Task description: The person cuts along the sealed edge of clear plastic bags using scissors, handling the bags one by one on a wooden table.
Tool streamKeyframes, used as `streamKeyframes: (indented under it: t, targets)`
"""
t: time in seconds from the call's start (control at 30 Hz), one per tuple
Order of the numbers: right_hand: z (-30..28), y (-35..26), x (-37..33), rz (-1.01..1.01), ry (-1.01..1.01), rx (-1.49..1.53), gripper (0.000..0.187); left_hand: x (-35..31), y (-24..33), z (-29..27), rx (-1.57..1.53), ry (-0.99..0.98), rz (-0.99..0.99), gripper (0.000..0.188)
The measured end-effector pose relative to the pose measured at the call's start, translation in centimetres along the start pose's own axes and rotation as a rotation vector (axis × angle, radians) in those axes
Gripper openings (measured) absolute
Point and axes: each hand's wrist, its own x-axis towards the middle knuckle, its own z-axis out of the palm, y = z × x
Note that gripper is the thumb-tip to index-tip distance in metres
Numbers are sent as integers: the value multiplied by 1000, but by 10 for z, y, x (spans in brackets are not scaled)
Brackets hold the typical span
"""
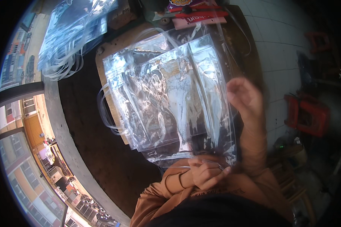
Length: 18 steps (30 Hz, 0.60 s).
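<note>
Clear plastic bags lie in a stack on the table in front of me, creased and shiny. Looped clear straps stick out at the stack's left side, and another strap arches over its far edge. Close to my body, my left hand is closed in a pinch on the near edge of the top clear bag. My right hand hovers by the bag's right edge, somewhat blurred. Its fingers are loosely curved and apart, and I see nothing between them.
More clear bags with strap handles are piled at the far left. Red-handled tool and colourful packages lie at the table's far end. A red stool stands on the tiled floor at right. A ledge runs along the left.
</note>
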Motion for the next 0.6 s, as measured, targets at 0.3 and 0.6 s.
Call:
streamKeyframes:
  t: [0.3,0.6]
  targets:
    - [-6,0,-21,103,-82,-54,13,23,-2,3,-239,-143,-138,40]
    - [-5,-11,-22,180,-96,-7,13,80,-26,-28,345,-571,-34,49]
